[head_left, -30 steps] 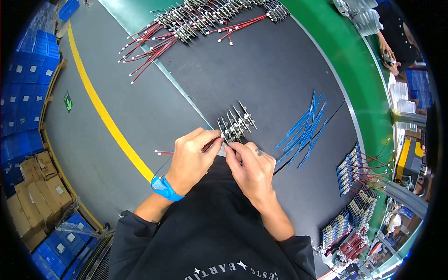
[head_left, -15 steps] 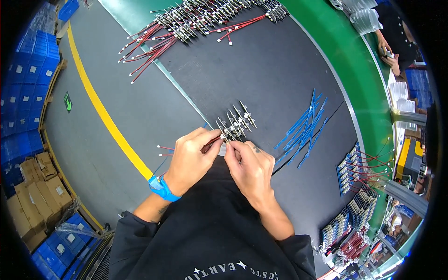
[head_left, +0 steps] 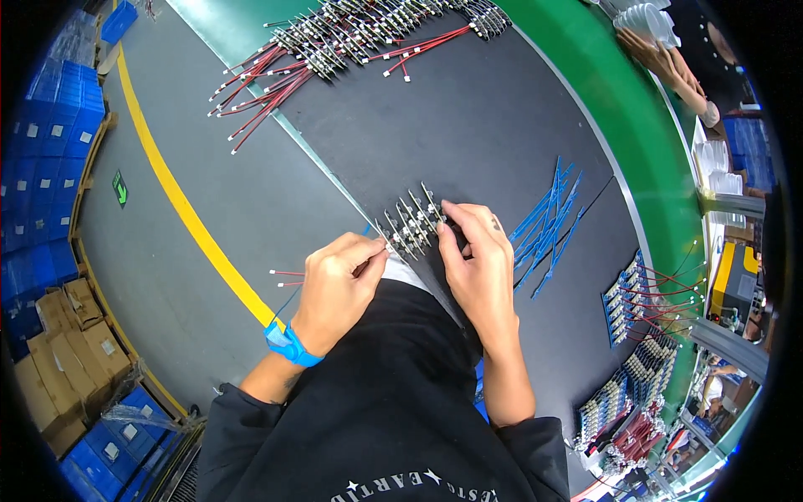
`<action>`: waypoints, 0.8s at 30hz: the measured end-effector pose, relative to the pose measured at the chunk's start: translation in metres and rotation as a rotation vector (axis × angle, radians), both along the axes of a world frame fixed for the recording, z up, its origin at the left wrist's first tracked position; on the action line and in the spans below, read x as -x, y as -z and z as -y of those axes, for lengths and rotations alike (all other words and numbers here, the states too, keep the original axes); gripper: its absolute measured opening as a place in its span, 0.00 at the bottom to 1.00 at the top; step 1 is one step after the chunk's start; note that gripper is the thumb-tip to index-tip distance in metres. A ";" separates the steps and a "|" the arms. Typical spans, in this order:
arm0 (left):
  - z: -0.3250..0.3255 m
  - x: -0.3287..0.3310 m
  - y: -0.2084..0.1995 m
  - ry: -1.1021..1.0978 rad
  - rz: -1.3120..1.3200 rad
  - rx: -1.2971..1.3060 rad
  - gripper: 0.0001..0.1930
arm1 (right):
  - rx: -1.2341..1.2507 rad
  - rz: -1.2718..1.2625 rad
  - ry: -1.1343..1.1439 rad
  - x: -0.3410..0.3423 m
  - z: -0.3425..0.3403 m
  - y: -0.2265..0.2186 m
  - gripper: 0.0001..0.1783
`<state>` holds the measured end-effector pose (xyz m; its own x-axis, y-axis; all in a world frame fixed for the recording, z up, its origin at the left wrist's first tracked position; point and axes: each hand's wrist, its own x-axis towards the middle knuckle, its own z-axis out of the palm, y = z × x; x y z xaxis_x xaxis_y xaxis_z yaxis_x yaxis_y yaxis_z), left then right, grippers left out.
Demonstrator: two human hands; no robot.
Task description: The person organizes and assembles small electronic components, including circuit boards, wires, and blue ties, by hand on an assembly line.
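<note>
A short row of small circuit boards (head_left: 411, 224) stands on edge at the near rim of the dark table, in front of my body. My left hand (head_left: 339, 280) is closed at the row's left end, its thumb and index finger pinching the end board. Thin red wires (head_left: 288, 274) with white plugs stick out past the left hand; their run inside the palm is hidden. At the row's right end, my right hand (head_left: 483, 255) has its thumb and bent fingers on the last board. A blue wrist strap (head_left: 291, 345) with a cord circles my left wrist.
Blue cable ties (head_left: 548, 222) lie loose to the right. A large batch of wired boards (head_left: 351, 38) covers the far table. More boards (head_left: 626, 301) stand at the right edge, beside a green strip (head_left: 619, 109). Another person's hands (head_left: 661, 63) are at clear plastic containers (head_left: 648, 23).
My right hand has moved from the row's near left end to its right end. The left hand stays at the left end. The other person's hands have shifted toward the containers.
</note>
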<state>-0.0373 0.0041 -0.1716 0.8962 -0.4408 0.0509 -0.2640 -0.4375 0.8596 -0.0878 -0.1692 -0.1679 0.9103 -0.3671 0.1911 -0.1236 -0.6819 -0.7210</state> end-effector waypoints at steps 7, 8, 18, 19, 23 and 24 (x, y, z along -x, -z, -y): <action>-0.003 -0.008 -0.003 -0.002 0.056 -0.056 0.05 | -0.078 0.024 -0.062 -0.002 -0.002 0.005 0.12; -0.002 -0.012 -0.005 0.006 0.064 -0.050 0.05 | -0.083 0.051 -0.067 -0.004 -0.002 0.005 0.12; 0.052 -0.106 -0.033 0.100 0.319 -0.085 0.04 | 0.017 0.295 -0.045 -0.085 0.054 -0.008 0.10; 0.065 -0.119 -0.032 0.100 0.307 -0.114 0.05 | 0.034 0.315 -0.039 -0.101 0.067 -0.006 0.10; 0.103 -0.165 -0.008 -0.008 0.317 -0.130 0.06 | 0.082 0.370 -0.052 -0.161 0.100 0.005 0.09; 0.110 -0.174 -0.001 -0.028 0.383 -0.121 0.07 | 0.121 0.361 -0.052 -0.172 0.106 0.010 0.09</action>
